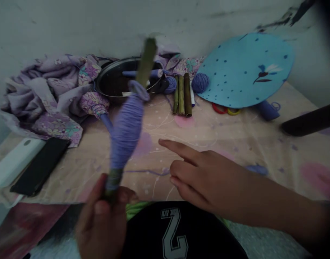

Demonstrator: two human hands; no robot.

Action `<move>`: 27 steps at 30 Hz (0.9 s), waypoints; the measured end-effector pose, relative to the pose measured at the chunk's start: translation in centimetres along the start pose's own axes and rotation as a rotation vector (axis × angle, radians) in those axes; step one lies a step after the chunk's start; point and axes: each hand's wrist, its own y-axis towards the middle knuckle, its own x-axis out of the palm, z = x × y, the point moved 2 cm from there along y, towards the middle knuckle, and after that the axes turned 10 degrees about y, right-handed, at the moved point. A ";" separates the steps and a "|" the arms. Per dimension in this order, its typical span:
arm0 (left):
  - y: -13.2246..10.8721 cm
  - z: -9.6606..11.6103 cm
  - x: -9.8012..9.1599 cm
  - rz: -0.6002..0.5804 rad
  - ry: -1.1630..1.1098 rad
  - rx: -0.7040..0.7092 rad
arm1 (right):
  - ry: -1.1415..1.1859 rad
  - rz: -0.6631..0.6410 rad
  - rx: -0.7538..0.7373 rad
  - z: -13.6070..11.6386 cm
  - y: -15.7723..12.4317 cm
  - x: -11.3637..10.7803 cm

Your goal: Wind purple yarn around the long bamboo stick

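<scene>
My left hand (104,219), at the bottom left of centre, grips the lower end of a stick wrapped in purple yarn (127,126). The stick leans upright, its bare greenish top above the wrapping, with a loop of yarn just below that top. My right hand (196,172) is to the right over the table, index finger stretched toward the stick, the other fingers curled. A purple strand (151,172) runs across the cloth between the stick and my right hand. Whether my curled fingers hold the strand cannot be made out.
On the patterned tablecloth (235,133) lie a dark pan (113,79), bundled floral cloth (51,93), a black phone (41,167), a white box (16,162), stick pieces (181,95), a yarn ball (200,82) and a blue fan-like board (243,72). A dark bar (310,120) juts in at right.
</scene>
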 end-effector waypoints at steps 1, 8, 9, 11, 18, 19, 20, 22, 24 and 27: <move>-0.1 -0.2 1.3 -0.083 -0.176 -0.021 | 0.039 -0.005 -0.024 -0.1 0.4 0.0; -1.4 -0.8 5.7 -0.455 -0.602 -0.219 | 0.422 -0.155 0.022 0.0 1.2 0.0; -1.5 -0.7 6.0 -0.498 -0.643 -0.266 | 0.474 -0.173 0.040 0.0 1.2 0.0; -1.6 -0.6 6.4 -0.576 -0.734 -0.335 | 0.562 -0.200 0.043 0.1 1.3 -0.1; -1.5 0.1 7.1 -0.795 -1.002 -0.316 | 0.629 -0.211 0.063 1.0 1.5 -0.3; -1.5 0.1 7.0 -0.809 -1.024 -0.320 | 0.619 -0.210 0.070 1.0 1.4 -0.3; -1.4 0.2 6.8 -0.819 -1.048 -0.337 | 0.604 -0.210 0.079 1.1 1.4 -0.2; -1.1 0.5 6.5 -0.829 -1.117 -0.401 | 0.558 -0.195 0.093 1.3 1.2 -0.2; -0.8 0.8 6.2 -0.842 -1.215 -0.488 | 0.511 -0.157 0.103 1.5 1.1 -0.2; -0.4 1.3 6.0 -0.883 -1.368 -0.605 | 0.491 -0.091 0.103 1.8 1.0 -0.3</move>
